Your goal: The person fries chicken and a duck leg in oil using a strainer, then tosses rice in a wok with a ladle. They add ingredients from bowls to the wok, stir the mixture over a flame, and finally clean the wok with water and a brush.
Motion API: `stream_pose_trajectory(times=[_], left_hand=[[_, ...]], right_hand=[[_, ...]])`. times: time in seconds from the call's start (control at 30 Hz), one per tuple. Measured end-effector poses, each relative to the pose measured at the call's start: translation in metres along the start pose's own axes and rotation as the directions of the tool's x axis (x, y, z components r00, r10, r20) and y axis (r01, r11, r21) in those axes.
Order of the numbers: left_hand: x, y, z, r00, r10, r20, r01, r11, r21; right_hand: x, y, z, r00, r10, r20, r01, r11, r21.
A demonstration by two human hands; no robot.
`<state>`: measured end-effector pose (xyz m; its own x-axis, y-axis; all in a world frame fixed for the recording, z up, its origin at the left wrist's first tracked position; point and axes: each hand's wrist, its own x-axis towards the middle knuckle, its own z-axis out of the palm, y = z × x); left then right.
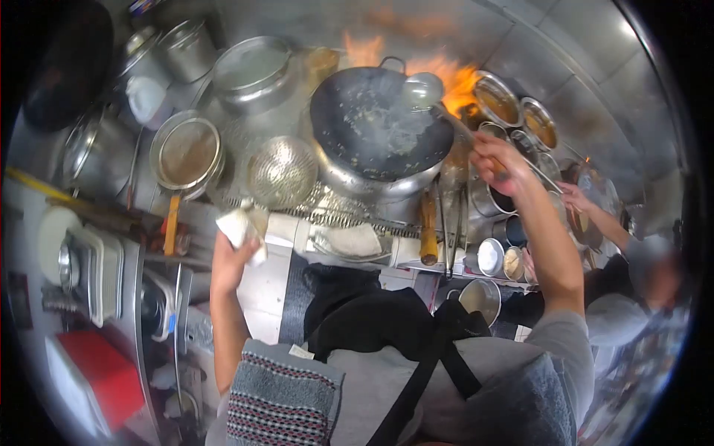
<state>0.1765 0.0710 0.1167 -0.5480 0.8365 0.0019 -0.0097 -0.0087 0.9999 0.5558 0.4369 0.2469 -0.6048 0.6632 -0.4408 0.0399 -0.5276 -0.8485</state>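
Observation:
My right hand [497, 165] is closed round the wooden handle of a metal ladle [423, 91]. The ladle's round bowl hangs over the far right part of a black wok [338, 123], with small food bits and steam inside. My left hand [229, 264] grips a folded white cloth [239, 225], left of the wok and at the stove's front edge. Just beyond that cloth lies a round perforated skimmer [282, 172]. Whether the cloth covers a handle, I cannot tell.
Orange flames [454, 78] rise behind the wok. A large pot [251, 67] and a strainer with an orange handle [186, 152] stand to the left. Metal seasoning pots [500, 99] sit at the right. Another person's hand [574, 198] holds a thin utensil farther right.

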Motion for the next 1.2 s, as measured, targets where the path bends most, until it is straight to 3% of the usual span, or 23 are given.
stream_pose_trajectory(times=[0.07, 0.13, 0.17, 0.23, 0.33, 0.37, 0.4, 0.43, 0.47, 0.53, 0.6, 0.67, 0.73, 0.77, 0.83, 0.87, 0.93, 1.0, 1.07, 1.1, 1.17, 1.2], left_hand=[[0.001, -0.003, -0.004, 0.997, -0.019, -0.081, 0.024, 0.998, 0.062], [-0.001, -0.003, -0.003, 0.968, 0.055, -0.243, -0.035, 0.996, 0.086], [0.001, -0.004, -0.002, 0.955, 0.045, -0.292, -0.047, 0.999, -0.001], [0.010, -0.002, -0.002, 0.960, -0.042, -0.278, 0.015, 0.995, -0.099], [0.043, -0.051, -0.006, 0.971, -0.204, -0.124, 0.190, 0.975, -0.117], [0.052, -0.063, 0.006, 0.979, -0.198, -0.056, 0.196, 0.980, -0.035], [0.062, -0.076, 0.016, 0.981, -0.195, 0.012, 0.194, 0.980, 0.047], [0.071, -0.103, 0.013, 0.963, -0.228, 0.144, 0.173, 0.932, 0.317], [0.083, -0.128, 0.006, 0.924, -0.286, 0.253, 0.099, 0.820, 0.563], [0.083, -0.159, -0.011, 0.888, -0.102, 0.449, -0.269, 0.676, 0.686], [0.067, -0.165, -0.042, 0.904, -0.275, 0.326, -0.074, 0.652, 0.755], [0.048, -0.117, -0.075, 0.864, -0.407, 0.297, -0.005, 0.581, 0.814], [0.030, -0.082, -0.115, 0.917, -0.395, 0.060, 0.190, 0.562, 0.805], [0.027, -0.081, -0.133, 0.922, -0.382, 0.063, 0.179, 0.567, 0.804], [0.025, -0.083, -0.162, 0.964, -0.231, -0.133, 0.256, 0.662, 0.704], [0.027, -0.077, -0.167, 0.966, -0.224, -0.129, 0.249, 0.665, 0.704], [0.034, -0.068, -0.165, 0.982, -0.148, -0.115, 0.186, 0.847, 0.499], [0.040, -0.079, -0.163, 0.984, -0.148, -0.097, 0.172, 0.933, 0.318], [0.042, -0.091, -0.153, 0.970, -0.211, -0.123, 0.210, 0.977, -0.024], [0.042, -0.104, -0.155, 0.957, -0.284, -0.063, 0.284, 0.959, -0.009], [0.040, -0.120, -0.156, 0.901, -0.429, 0.067, 0.421, 0.901, 0.106], [0.040, -0.123, -0.154, 0.856, -0.501, 0.126, 0.482, 0.863, 0.153]], right_hand=[[-0.034, 0.010, -0.009, 0.993, -0.020, -0.112, 0.001, 0.986, -0.165], [-0.062, 0.019, -0.015, 0.997, -0.051, -0.065, 0.021, 0.918, -0.396], [-0.071, 0.034, -0.020, 0.991, -0.097, -0.094, 0.048, 0.904, -0.426], [-0.091, 0.062, -0.014, 0.963, -0.184, -0.197, 0.056, 0.850, -0.524], [-0.067, 0.159, -0.053, 0.957, -0.259, -0.131, 0.148, 0.824, -0.546], [-0.049, 0.206, -0.075, 0.895, -0.446, -0.004, 0.301, 0.611, -0.733], [-0.032, 0.249, -0.092, 0.960, -0.202, -0.192, 0.066, 0.834, -0.547], [-0.022, 0.277, -0.096, 0.947, -0.197, -0.255, -0.002, 0.786, -0.618], [-0.020, 0.270, -0.077, 0.953, -0.220, -0.206, 0.067, 0.821, -0.566], [-0.004, 0.254, -0.062, 0.978, -0.157, -0.135, 0.083, 0.895, -0.438], [0.017, 0.230, -0.024, 0.970, -0.211, -0.121, 0.159, 0.925, -0.344], [0.039, 0.196, 0.033, 0.960, -0.258, -0.107, 0.225, 0.942, -0.250], [0.075, 0.149, 0.107, 0.976, -0.217, -0.024, 0.203, 0.943, -0.263], [0.104, 0.137, 0.135, 0.972, -0.233, -0.012, 0.220, 0.936, -0.276], [0.173, 0.115, 0.191, 0.976, -0.219, -0.023, 0.199, 0.923, -0.330], [0.207, 0.104, 0.221, 0.981, -0.190, -0.047, 0.160, 0.916, -0.368], [0.262, 0.083, 0.287, 0.986, -0.162, 0.037, 0.167, 0.950, -0.265], [0.334, 0.104, 0.326, 0.974, -0.226, -0.034, 0.197, 0.906, -0.375], [0.464, 0.161, 0.329, 0.877, -0.481, 0.003, 0.338, 0.612, -0.715], [0.455, 0.149, 0.354, 0.877, -0.480, 0.003, 0.337, 0.613, -0.715], [0.415, 0.112, 0.406, 0.982, -0.167, 0.092, 0.190, 0.894, -0.405], [0.424, 0.098, 0.412, 0.981, -0.169, 0.094, 0.193, 0.894, -0.405]])
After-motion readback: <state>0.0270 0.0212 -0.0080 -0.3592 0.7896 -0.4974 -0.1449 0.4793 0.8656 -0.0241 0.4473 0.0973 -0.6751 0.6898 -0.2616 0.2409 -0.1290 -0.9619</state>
